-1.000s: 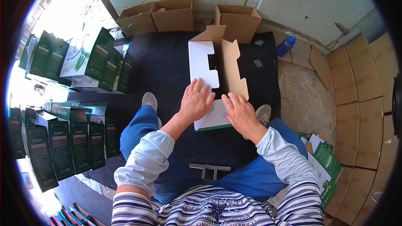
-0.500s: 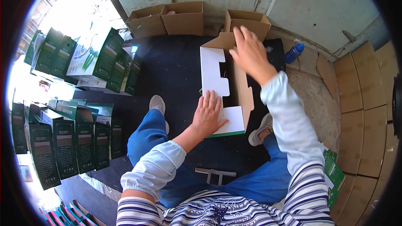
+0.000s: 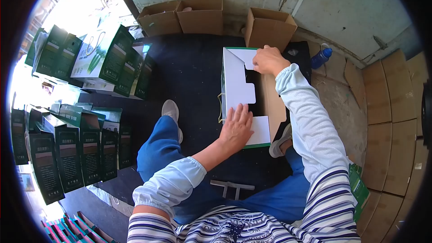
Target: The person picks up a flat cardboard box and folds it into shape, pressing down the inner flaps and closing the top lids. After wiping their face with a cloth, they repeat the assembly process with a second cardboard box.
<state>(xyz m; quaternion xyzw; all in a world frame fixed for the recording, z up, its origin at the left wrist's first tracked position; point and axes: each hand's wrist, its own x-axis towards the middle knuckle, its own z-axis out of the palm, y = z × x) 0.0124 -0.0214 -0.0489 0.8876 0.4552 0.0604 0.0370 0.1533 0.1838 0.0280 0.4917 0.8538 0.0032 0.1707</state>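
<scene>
Pressing flat with fingers spread, my left hand (image 3: 237, 129) steadies the open box (image 3: 238, 78) mid-frame; my right (image 3: 268, 60) curls over its far flap (image 3: 245, 56).

Striped shirt (image 3: 270, 221) in navy, white, grey bears lettering and dark patch; pale blue oversleeves (image 3: 310, 117) beyond shirt cuffs; blue trousers (image 3: 158, 146), light shoes (image 3: 171, 109) beyond shirt.

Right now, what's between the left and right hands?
Head view: between left hand and right hand, a notched white flap of the box and part of its dark opening.
</scene>
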